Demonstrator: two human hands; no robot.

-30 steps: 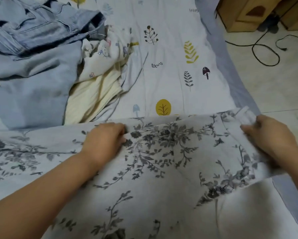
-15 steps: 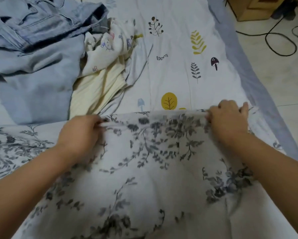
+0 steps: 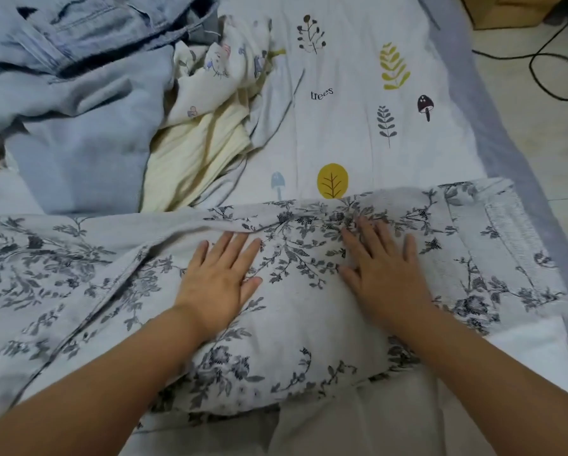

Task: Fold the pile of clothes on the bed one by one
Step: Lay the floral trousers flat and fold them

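- Far left on the bed [image 3: 348, 126]: pile of clothes [image 3: 88, 93], denim on top.
- Near, across the bed: floral garment [image 3: 292, 340].
- Left hand [image 3: 218, 281] pressed flat on it, fingers spread.
- Right hand [image 3: 383, 268] flat beside it, likewise spread.

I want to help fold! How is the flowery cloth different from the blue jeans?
The flowery cloth lies spread flat under both hands; the blue jeans sit crumpled, untouched. The flowery cloth is pale with grey blossoms; the jeans are plain blue. Both rest on the bed.
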